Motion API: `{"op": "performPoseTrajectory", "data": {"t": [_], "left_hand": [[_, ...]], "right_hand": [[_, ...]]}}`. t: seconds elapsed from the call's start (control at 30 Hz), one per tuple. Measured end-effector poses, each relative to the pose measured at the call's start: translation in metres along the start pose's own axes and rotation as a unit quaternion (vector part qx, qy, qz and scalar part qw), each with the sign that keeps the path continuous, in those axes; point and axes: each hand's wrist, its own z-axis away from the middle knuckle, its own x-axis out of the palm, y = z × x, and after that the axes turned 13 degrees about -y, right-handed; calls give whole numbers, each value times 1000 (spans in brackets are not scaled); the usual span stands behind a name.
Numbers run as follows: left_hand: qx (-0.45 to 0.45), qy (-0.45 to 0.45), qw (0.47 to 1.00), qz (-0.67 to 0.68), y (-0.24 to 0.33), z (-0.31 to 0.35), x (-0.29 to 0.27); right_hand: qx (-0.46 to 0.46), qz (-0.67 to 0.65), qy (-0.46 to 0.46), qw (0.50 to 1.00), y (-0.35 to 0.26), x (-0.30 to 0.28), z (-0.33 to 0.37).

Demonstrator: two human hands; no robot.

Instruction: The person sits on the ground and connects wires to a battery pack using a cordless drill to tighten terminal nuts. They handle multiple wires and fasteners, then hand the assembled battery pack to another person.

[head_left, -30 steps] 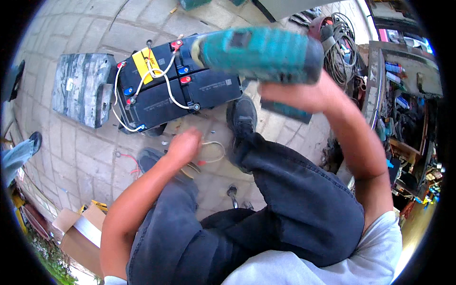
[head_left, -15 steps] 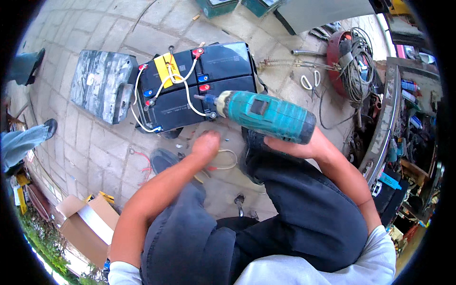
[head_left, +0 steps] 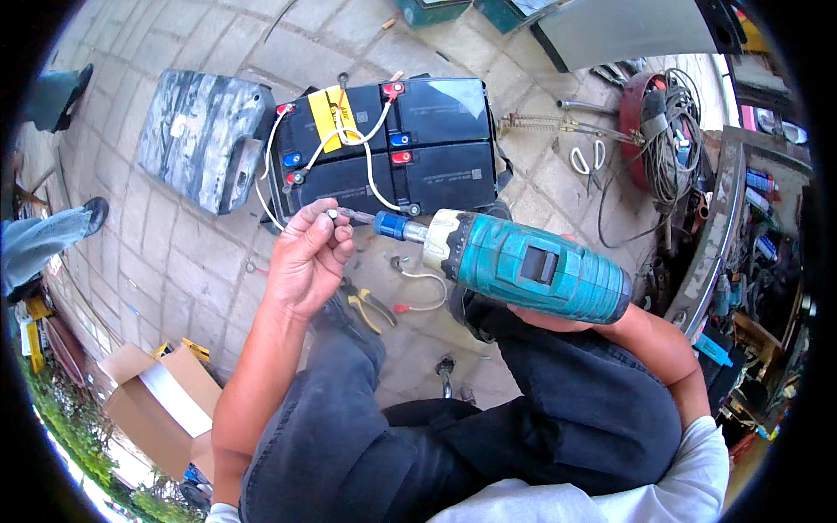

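My left hand pinches a small screw between thumb and fingers, right at the tip of the drill's bit. In my right hand is a teal cordless drill, its bit pointing left; the drill's body hides most of those fingers. Just beyond both hands lies a block of black batteries with red and blue terminals. White cables join some terminals, and a yellow label lies across the top.
Left of the batteries rests a scuffed grey cover. Pliers and a loose cable lie on the paving near my feet. To the right are scissors, a red bowl with coiled wire and a cluttered tool cabinet. A cardboard box stands lower left.
My left hand has risen up and left from near the ground and now shows a small screw at the bit. The drill has moved right and down, away from the batteries.
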Motion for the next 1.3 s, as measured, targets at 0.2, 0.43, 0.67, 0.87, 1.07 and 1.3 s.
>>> {"op": "performPoseTrajectory", "data": {"t": [0.2, 0.43, 0.67, 0.87, 1.07, 1.3], "left_hand": [[-13, -11, 999, -29, 5, 3, 3], [-16, -26, 997, -76, 11, 4, -2], [-28, -15, 956, -291, 36, -5, 4], [101, -72, 616, -778, 73, -87, 31], [86, -91, 436, -891, 98, -160, -1], [-8, -111, 499, -859, 99, -181, -16]], "right_hand": [[6, 4, -28, 1000, -3, -1, -9], [-6, 81, -68, 994, 1, -3, -6], [273, -539, -58, 795, -16, -12, -23], [242, -415, 53, 875, 15, -14, -50], [266, -427, 144, 852, 40, -34, -120], [284, -457, 133, 833, 52, -29, -136]]}}
